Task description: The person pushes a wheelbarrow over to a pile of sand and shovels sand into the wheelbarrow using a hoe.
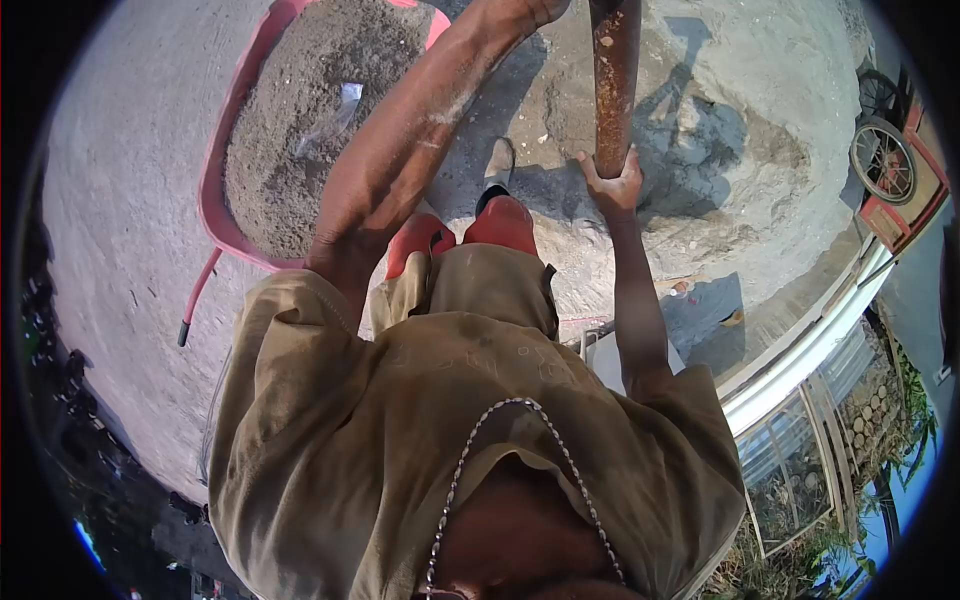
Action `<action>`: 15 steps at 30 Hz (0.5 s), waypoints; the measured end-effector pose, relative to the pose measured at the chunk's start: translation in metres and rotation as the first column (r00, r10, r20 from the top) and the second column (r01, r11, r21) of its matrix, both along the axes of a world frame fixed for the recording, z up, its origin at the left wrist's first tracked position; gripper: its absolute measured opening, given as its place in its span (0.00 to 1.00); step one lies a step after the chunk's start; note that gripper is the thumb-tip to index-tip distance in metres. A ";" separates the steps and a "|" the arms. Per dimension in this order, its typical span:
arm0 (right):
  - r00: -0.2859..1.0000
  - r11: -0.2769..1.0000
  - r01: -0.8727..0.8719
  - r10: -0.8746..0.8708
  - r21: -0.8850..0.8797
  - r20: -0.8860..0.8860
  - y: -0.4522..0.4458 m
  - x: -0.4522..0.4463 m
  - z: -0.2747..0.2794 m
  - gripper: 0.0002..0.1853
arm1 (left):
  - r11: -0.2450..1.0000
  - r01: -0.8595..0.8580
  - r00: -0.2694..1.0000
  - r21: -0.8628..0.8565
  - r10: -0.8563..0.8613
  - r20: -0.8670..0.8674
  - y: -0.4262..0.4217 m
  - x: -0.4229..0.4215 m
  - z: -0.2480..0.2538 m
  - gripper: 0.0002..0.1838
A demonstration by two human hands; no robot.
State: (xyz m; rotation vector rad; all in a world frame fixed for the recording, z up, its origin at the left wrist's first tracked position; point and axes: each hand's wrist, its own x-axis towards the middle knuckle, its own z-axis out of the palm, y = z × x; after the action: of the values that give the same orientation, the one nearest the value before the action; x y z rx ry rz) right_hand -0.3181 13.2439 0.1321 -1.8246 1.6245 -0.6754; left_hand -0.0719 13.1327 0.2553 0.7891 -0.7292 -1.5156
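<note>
A long brown tool handle [615, 90] with rusty, flaking patches runs up and out at the top edge, so its working end is hidden. My right hand [612, 188] cups the handle's near end, thumb and a finger on either side of it. Only part of my left hand [535, 10] shows at the top edge beside the handle; its fingers are cut off from sight. Pale dust marks my left forearm. Beneath the handle lies a heap of grey sandy material [700, 150] with shadows across it, one shaped like a tool with a broad head.
To my left, a red wheelbarrow [212, 190] holds grey sandy mix with a scrap of plastic [350, 95] on it. One dusty boot [499, 160] shows ahead of me. A spoked-wheel cart [912, 175] stands at right, near a white metal edge [790, 385] and a framed panel [790, 470].
</note>
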 end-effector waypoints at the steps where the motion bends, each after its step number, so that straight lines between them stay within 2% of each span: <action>1: 0.997 1.000 0.004 -0.006 -0.025 -0.077 -0.021 -0.002 0.011 0.25 | 1.000 0.005 1.000 0.015 -0.005 0.003 -0.014 -0.010 -0.009 0.13; 3: 0.998 0.998 -0.059 0.059 0.001 -0.028 -0.065 -0.008 0.010 0.24 | 0.996 0.005 1.000 0.085 -0.005 0.000 -0.030 -0.027 -0.038 0.15; 5: 0.992 0.994 -0.102 0.106 0.050 -0.075 -0.103 -0.011 -0.011 0.20 | 0.972 -0.010 1.000 0.236 0.013 -0.008 -0.033 -0.040 -0.088 0.16; 7: 0.994 0.965 -0.091 0.101 0.244 -0.028 -0.120 -0.020 -0.059 0.19 | 0.889 -0.026 0.999 0.458 0.039 -0.019 -0.011 -0.046 -0.155 0.18; 8: 0.996 0.939 -0.083 0.090 0.333 -0.006 -0.127 -0.024 -0.081 0.18 | 0.808 -0.034 0.999 0.588 0.050 -0.010 0.014 -0.045 -0.192 0.19; 10: 0.991 0.824 -0.003 -0.074 0.567 0.113 -0.094 -0.053 -0.162 0.18 | 0.580 -0.080 0.997 0.811 0.044 0.067 0.088 -0.038 -0.244 0.18; 11: 0.996 0.781 0.078 -0.085 0.620 -0.019 -0.058 -0.068 -0.176 0.18 | 0.569 -0.065 0.998 0.820 0.049 0.045 0.156 -0.019 -0.287 0.19; 12: 0.986 0.730 0.159 -0.081 0.665 -0.147 -0.022 -0.083 -0.189 0.18 | 0.374 -0.182 0.971 0.909 -0.075 0.225 0.206 -0.007 -0.286 0.18; 13: 0.982 0.764 0.089 0.038 0.639 -0.183 0.041 -0.132 -0.259 0.20 | 0.296 -0.168 0.957 0.940 -0.178 0.228 0.262 0.017 -0.287 0.22; 14: 0.965 0.351 0.254 -0.153 0.901 -0.213 0.080 -0.144 -0.248 0.21 | 0.312 -0.174 0.951 0.934 -0.193 0.242 0.329 0.047 -0.285 0.23; 15: 0.949 0.272 0.313 -0.064 0.910 -0.308 0.125 -0.170 -0.263 0.19 | 0.222 -0.267 0.935 0.938 -0.178 0.308 0.391 0.072 -0.281 0.25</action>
State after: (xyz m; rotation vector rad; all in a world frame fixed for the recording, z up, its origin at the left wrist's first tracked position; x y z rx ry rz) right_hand -0.4886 13.3686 -0.1305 -0.7584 1.7703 0.4681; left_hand -0.0002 13.5233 -0.0257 2.1104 0.1983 -1.7127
